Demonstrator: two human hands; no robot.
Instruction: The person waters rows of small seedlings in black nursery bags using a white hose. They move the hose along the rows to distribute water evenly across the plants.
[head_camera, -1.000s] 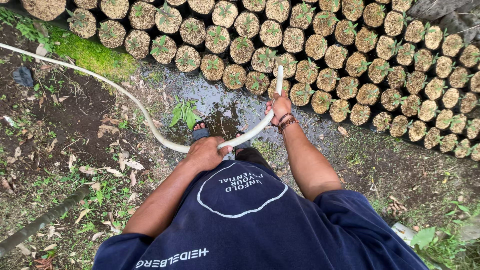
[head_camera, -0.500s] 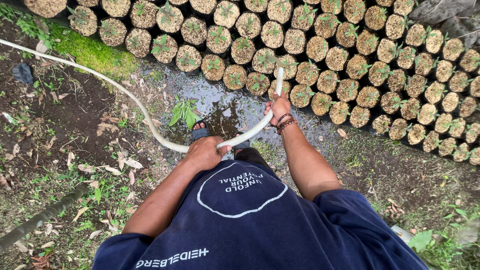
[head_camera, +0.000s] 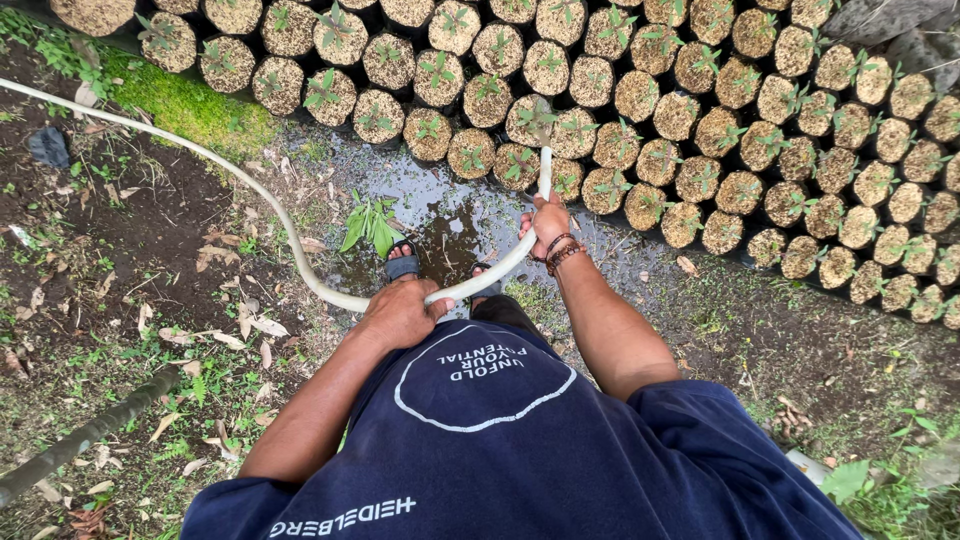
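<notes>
Over wet ground we grip a white hose (head_camera: 300, 265): left hand (head_camera: 400, 312) wrapped around its middle, right hand (head_camera: 549, 222) clenched near the nozzle end, which points at rows of seedling bags (head_camera: 640, 95). Sandalled feet (head_camera: 403, 265) stand below.

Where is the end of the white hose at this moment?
In the head view, the hose end is at upper centre, just above the right hand that grips it, pointing at the front row of seedling bags beyond the puddle.
</notes>
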